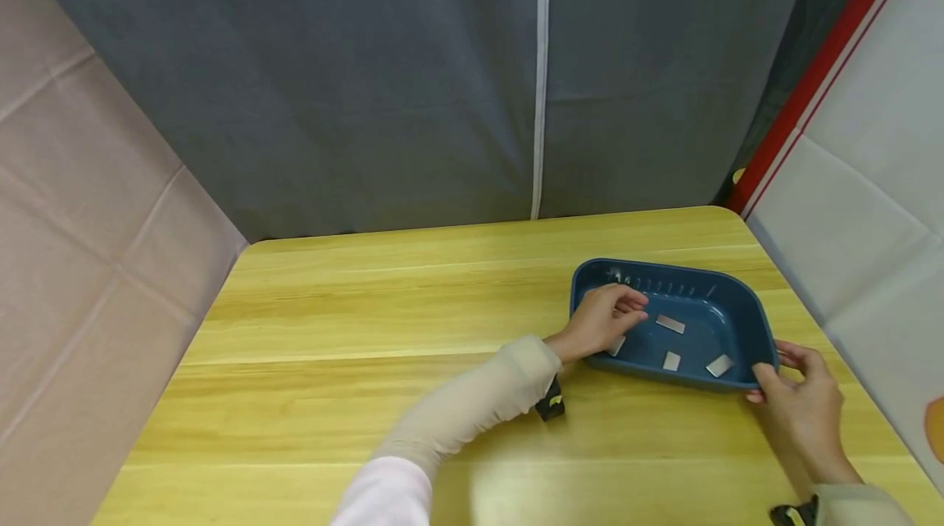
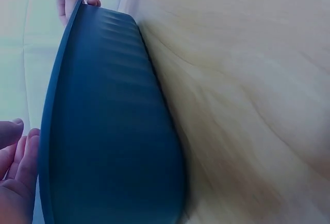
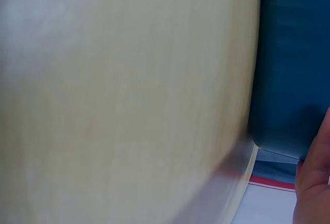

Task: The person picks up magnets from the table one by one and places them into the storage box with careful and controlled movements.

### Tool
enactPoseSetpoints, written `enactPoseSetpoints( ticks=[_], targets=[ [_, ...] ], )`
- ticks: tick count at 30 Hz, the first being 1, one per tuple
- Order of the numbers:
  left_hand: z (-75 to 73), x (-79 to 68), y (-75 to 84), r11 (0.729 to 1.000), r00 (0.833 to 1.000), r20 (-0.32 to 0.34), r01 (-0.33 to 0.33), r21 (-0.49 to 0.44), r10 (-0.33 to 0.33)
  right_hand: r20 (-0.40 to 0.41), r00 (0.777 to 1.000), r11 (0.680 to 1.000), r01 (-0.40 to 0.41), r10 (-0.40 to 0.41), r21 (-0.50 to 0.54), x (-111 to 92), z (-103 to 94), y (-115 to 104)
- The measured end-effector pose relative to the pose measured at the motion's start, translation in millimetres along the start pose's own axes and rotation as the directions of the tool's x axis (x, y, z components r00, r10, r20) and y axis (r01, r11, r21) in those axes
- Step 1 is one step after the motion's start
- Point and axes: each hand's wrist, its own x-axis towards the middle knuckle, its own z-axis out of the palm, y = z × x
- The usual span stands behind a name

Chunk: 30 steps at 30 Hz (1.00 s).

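Observation:
A dark blue plastic tray (image 1: 664,376) stands at the right of the wooden table. Several small silver rectangular pieces lie on its floor, among them a long one (image 1: 671,324) near the middle, a small one (image 1: 671,360) by the near wall and another (image 1: 719,365) toward the right corner. My left hand (image 1: 606,315) hovers over the tray's left end, fingers loosely bent, with nothing visible between them. Partly below that hand is one more silver piece (image 1: 616,346). At the near right corner, my right hand (image 1: 804,403) grips the rim, thumb on the inside.
The yellow wooden table (image 1: 332,346) reaches far to the left. A grey curtain (image 1: 369,83) hangs behind its back edge. Pale cloth walls stand on the left (image 1: 111,264) and right (image 1: 870,223). Dark wrist devices show below both hands.

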Motion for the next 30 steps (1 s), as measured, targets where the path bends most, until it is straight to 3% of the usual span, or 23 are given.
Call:
enactPoseSetpoints(
  ticks=[9,16,30],
  targets=[
    [-14.6,-10.8,-6.2,0.998,0.999,-0.009,-0.051,0.039,0.051,-0.002,1.0,1.0,-0.001,0.001,-0.022,0.9,-1.9,0.2],
    [-24.1,-16.2,-12.1,1.0,0.999,-0.026,-0.023,0.009,0.023,-0.009,1.0,1.0,-0.016,0.016,-0.008,1.4,-2.7,0.9],
    [-33.1,-29.2,-23.6,0.994,0.987,-0.16,-0.029,-0.106,0.012,0.006,1.0,1.0,-0.022,0.022,-0.014,2.8,-2.0,0.5]
  ],
)
